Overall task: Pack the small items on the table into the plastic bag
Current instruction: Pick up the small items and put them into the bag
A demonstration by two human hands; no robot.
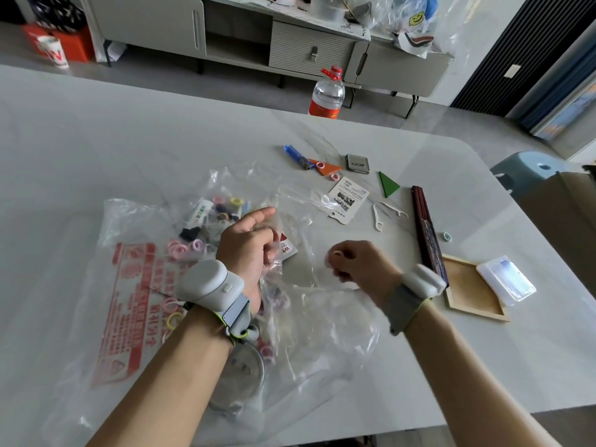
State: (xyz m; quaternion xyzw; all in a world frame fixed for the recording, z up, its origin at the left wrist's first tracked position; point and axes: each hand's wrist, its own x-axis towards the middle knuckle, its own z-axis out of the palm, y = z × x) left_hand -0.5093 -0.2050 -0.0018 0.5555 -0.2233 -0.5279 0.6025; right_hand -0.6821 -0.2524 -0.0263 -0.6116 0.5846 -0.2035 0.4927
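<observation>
Your left hand (248, 245) grips the raised edge of the clear plastic bag with red print (129, 304), fingers curled into the film. Your right hand (358, 264) pinches a small pink ring (336, 253) just beside the bag's mouth (blur softens the fingertips). The bag lies on the pale grey table (96, 140), with many coloured rings already inside. Beyond it lie a blue lighter (295, 154), an orange triangular tile (325, 168), a green triangular tile (388, 185), a white printed card (348, 200) and two white floss picks (378, 217).
</observation>
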